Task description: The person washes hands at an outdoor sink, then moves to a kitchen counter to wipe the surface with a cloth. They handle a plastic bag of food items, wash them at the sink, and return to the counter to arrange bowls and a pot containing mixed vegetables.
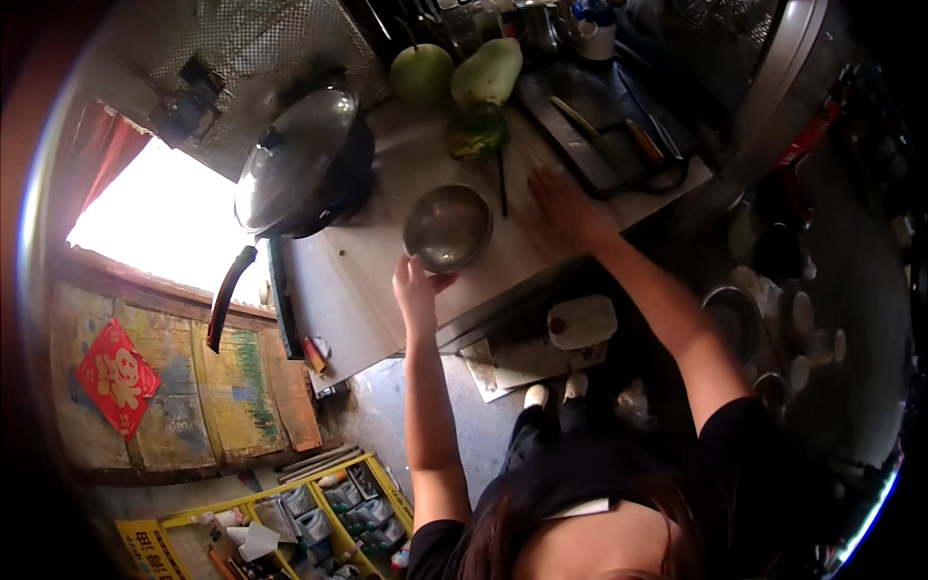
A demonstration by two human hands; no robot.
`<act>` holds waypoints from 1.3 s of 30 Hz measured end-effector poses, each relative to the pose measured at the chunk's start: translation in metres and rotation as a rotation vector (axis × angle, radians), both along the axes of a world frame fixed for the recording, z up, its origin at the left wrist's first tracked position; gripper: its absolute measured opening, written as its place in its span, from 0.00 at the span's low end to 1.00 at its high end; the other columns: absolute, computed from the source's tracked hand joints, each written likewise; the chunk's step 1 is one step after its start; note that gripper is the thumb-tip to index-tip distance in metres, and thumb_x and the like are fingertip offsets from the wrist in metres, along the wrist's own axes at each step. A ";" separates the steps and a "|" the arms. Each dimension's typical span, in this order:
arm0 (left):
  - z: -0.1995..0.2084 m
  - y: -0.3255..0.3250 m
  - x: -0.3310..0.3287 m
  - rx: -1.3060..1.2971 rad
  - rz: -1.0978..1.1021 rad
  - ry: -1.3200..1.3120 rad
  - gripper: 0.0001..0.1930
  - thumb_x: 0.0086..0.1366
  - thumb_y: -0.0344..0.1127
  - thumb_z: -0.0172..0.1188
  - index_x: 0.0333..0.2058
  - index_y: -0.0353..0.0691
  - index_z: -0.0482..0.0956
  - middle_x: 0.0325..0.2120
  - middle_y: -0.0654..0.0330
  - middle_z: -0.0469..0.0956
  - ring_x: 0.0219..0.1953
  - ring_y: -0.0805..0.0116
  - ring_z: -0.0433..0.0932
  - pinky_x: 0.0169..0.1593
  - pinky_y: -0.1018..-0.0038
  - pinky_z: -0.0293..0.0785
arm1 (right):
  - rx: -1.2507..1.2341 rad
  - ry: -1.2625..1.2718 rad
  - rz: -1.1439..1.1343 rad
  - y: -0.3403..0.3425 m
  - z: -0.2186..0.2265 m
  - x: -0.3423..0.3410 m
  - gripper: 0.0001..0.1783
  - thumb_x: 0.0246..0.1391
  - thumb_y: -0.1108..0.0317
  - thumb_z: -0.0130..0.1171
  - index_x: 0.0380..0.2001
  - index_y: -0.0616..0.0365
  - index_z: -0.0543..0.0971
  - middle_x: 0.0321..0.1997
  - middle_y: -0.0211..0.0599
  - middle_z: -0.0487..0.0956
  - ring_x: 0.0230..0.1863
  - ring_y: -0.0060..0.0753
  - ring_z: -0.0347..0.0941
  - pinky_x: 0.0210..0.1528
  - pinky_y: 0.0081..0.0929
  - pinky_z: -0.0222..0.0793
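Observation:
A round metal bowl (448, 227) stands on the light tabletop (387, 309). My left hand (418, 288) grips its near rim, with fingers at the edge and thumb beside it. To the right, my right hand (568, 208) is stretched low over the tabletop near the dark cutting board (551, 97); its fingers are extended, slightly blurred, and hold nothing I can see. A thin dark stick (503, 184) lies between the bowl and that hand. On the board rest a long green strip (585, 126) and a knife with a brown handle (644, 141).
A lidded pan (300, 159) stands left, its handle (230, 290) jutting outward. Behind the bowl are a round green fruit (421, 73), a pale pear-shaped gourd (486, 73) and a mottled green squash (477, 133). A white jug (582, 322) sits below the table edge.

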State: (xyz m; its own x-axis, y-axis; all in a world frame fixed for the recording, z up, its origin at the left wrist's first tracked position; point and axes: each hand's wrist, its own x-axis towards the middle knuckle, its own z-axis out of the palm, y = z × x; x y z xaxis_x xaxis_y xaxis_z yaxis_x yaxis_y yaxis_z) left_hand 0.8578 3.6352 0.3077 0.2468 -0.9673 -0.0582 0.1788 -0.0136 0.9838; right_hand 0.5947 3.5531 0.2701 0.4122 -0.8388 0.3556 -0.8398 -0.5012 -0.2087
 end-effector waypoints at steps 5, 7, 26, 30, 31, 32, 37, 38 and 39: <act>-0.007 -0.013 -0.017 0.086 0.022 -0.002 0.16 0.64 0.35 0.42 0.46 0.29 0.65 0.32 0.50 0.73 0.25 0.55 0.79 0.28 0.71 0.81 | 0.098 -0.133 0.094 0.101 0.020 0.010 0.39 0.52 0.47 0.49 0.56 0.70 0.59 0.63 0.55 0.56 0.67 0.50 0.45 0.67 0.38 0.40; 0.001 -0.019 -0.043 0.061 0.000 0.027 0.16 0.64 0.35 0.43 0.45 0.29 0.65 0.32 0.50 0.73 0.25 0.54 0.79 0.29 0.70 0.81 | 0.121 -0.176 0.108 0.112 0.025 0.018 0.40 0.51 0.47 0.51 0.56 0.71 0.59 0.63 0.54 0.56 0.66 0.51 0.46 0.67 0.37 0.42; 0.001 0.023 -0.032 -0.179 0.211 -0.591 0.17 0.60 0.36 0.53 0.46 0.34 0.70 0.44 0.48 0.69 0.39 0.59 0.76 0.42 0.68 0.71 | 0.057 -0.081 0.035 0.114 0.011 0.119 0.45 0.50 0.44 0.51 0.55 0.78 0.56 0.61 0.70 0.51 0.65 0.65 0.43 0.66 0.47 0.38; -0.002 0.069 0.022 -0.218 0.220 -0.697 0.13 0.62 0.31 0.52 0.45 0.36 0.71 0.44 0.52 0.68 0.39 0.64 0.75 0.37 0.74 0.75 | -0.015 -0.145 0.055 0.017 -0.005 0.152 0.41 0.54 0.44 0.45 0.53 0.76 0.61 0.61 0.67 0.54 0.66 0.59 0.43 0.67 0.44 0.36; -0.005 0.080 0.036 -0.192 0.237 -0.687 0.12 0.62 0.31 0.52 0.45 0.36 0.71 0.44 0.53 0.68 0.39 0.65 0.75 0.37 0.74 0.75 | 0.029 -0.143 0.057 -0.007 -0.003 0.152 0.36 0.54 0.48 0.46 0.51 0.74 0.63 0.60 0.65 0.56 0.64 0.58 0.47 0.65 0.44 0.42; -0.005 0.090 0.052 -0.168 0.257 -0.684 0.12 0.62 0.31 0.52 0.45 0.36 0.71 0.44 0.53 0.68 0.39 0.66 0.75 0.37 0.75 0.75 | 0.072 -0.150 0.062 -0.019 0.000 0.155 0.31 0.54 0.52 0.47 0.50 0.72 0.66 0.59 0.62 0.59 0.63 0.57 0.50 0.63 0.44 0.48; -0.023 0.147 0.138 -0.141 0.382 -0.779 0.10 0.60 0.26 0.53 0.41 0.36 0.75 0.41 0.54 0.73 0.41 0.67 0.74 0.36 0.75 0.75 | -0.040 -0.189 -0.203 -0.024 0.015 0.184 0.09 0.45 0.71 0.54 0.30 0.63 0.77 0.48 0.53 0.69 0.51 0.52 0.64 0.47 0.42 0.66; -0.022 0.157 0.145 -0.183 0.416 -0.829 0.10 0.60 0.24 0.52 0.41 0.36 0.76 0.41 0.54 0.74 0.42 0.67 0.73 0.35 0.77 0.74 | -0.031 -0.258 -0.229 -0.038 0.010 0.187 0.08 0.41 0.73 0.55 0.28 0.62 0.79 0.47 0.52 0.70 0.50 0.52 0.64 0.45 0.42 0.68; -0.023 0.167 0.154 -0.163 0.445 -0.837 0.11 0.59 0.23 0.51 0.40 0.37 0.76 0.40 0.54 0.74 0.42 0.67 0.73 0.34 0.77 0.74 | 0.008 -0.322 -0.257 -0.053 0.009 0.193 0.05 0.42 0.73 0.55 0.25 0.61 0.78 0.45 0.53 0.70 0.47 0.51 0.66 0.43 0.42 0.68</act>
State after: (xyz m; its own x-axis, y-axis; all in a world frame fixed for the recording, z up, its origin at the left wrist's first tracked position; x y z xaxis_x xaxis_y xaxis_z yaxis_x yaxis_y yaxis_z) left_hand 1.0118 3.8027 0.2844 0.4933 -0.7558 0.4307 -0.6266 0.0347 0.7786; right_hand 0.7876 3.4997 0.2788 0.0570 -0.9031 0.4255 -0.8285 -0.2806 -0.4845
